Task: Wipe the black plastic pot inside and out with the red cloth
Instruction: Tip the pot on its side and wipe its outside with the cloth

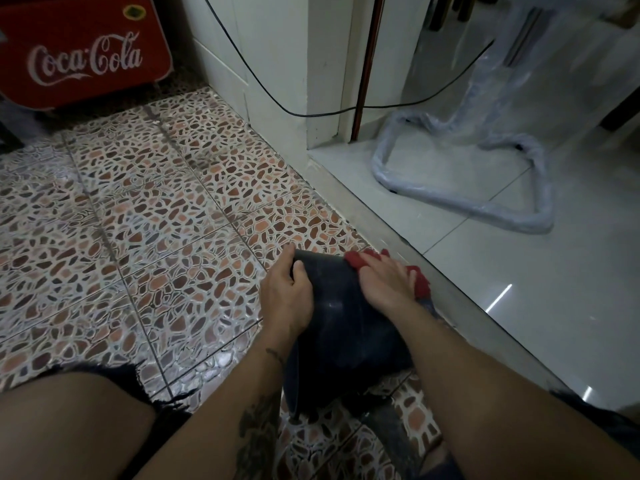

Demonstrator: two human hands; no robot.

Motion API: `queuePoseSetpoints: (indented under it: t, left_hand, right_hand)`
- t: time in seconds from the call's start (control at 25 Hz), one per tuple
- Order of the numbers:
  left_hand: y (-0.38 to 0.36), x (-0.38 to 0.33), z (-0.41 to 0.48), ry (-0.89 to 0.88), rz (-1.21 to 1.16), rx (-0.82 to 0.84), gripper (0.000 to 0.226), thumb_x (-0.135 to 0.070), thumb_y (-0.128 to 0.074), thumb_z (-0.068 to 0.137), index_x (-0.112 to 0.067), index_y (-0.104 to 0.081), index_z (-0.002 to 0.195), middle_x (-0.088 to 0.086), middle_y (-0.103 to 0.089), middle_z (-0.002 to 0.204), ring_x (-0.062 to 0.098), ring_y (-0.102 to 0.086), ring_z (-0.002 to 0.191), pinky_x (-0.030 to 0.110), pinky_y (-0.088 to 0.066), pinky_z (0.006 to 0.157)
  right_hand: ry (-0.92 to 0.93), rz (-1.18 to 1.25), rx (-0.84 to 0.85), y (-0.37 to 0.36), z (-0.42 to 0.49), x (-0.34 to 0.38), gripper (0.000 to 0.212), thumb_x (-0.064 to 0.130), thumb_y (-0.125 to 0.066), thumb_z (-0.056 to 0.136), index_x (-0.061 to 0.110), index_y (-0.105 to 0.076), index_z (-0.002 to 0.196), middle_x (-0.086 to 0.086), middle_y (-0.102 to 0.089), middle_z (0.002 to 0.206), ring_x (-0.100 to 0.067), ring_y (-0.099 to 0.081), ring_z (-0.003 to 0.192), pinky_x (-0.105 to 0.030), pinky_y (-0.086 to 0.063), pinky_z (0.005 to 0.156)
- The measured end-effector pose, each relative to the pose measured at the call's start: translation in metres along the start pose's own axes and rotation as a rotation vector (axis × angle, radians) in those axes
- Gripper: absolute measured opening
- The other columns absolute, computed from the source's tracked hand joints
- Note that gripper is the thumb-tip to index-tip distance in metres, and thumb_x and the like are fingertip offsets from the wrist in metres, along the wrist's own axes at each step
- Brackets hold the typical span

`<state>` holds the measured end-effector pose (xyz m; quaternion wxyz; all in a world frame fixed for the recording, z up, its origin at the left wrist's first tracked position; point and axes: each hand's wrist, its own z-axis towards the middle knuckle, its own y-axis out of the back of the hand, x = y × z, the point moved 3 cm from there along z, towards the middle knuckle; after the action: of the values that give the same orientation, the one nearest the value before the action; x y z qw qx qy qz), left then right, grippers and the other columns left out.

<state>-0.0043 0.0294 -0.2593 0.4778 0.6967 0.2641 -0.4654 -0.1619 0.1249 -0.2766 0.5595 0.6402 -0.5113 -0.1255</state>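
Gripping black pot (346,334) with curled left hand (287,292); pressing red cloth (420,284) under flat right hand (388,285), mostly hiding it.

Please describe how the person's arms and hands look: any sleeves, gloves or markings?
Both forearms are bare, without sleeves. The left hand and right hand wear no gloves. The left forearm carries a large dark tattoo and a small tattoo near the wrist.

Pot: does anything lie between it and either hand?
Only the cloth, pressed under the right hand against the pot outer wall. The left hand grips the pot's far end directly; nothing visible lies between.
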Motion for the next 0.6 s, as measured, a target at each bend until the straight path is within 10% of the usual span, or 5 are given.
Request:
queuePoseSetpoints:
  t: [0.24, 0.44, 0.6]
  left_hand:
    - [0.002, -0.002, 0.016, 0.053, 0.072, -0.014, 0.045, -0.033, -0.045, 0.098, -0.024, -0.055, 0.141, 0.002, -0.057, 0.142, 0.020, -0.050, 0.130, 0.028, -0.034, 0.105]
    - [0.004, -0.027, 0.014, -0.033, 0.199, -0.077, 0.037, -0.032, -0.047, 0.095, -0.022, -0.065, 0.125, 0.003, -0.065, 0.125, 0.022, -0.057, 0.115, 0.039, -0.045, 0.098]
    - [0.010, -0.012, -0.039, -0.220, 0.276, 0.015, 0.052, -0.028, -0.044, 0.098, -0.027, -0.039, 0.150, -0.007, -0.043, 0.153, 0.014, -0.040, 0.138, 0.035, -0.029, 0.113]
  right_hand:
    - [0.422, 0.080, -0.060, -0.025, -0.065, 0.015, 0.062, 0.043, -0.031, 0.092, 0.046, -0.031, 0.154, 0.012, -0.022, 0.166, -0.009, -0.007, 0.152, -0.038, 0.011, 0.121]
    - [0.177, -0.026, -0.107, -0.007, -0.062, -0.060, 0.056, 0.046, -0.027, 0.102, 0.050, -0.015, 0.157, 0.010, -0.011, 0.170, -0.016, -0.002, 0.155, -0.048, 0.003, 0.124]
    - [0.027, -0.004, -0.078, 0.003, -0.034, -0.057, 0.055, 0.039, -0.028, 0.106, 0.042, -0.017, 0.159, 0.005, -0.010, 0.170, -0.023, -0.002, 0.155, -0.051, 0.001, 0.123]
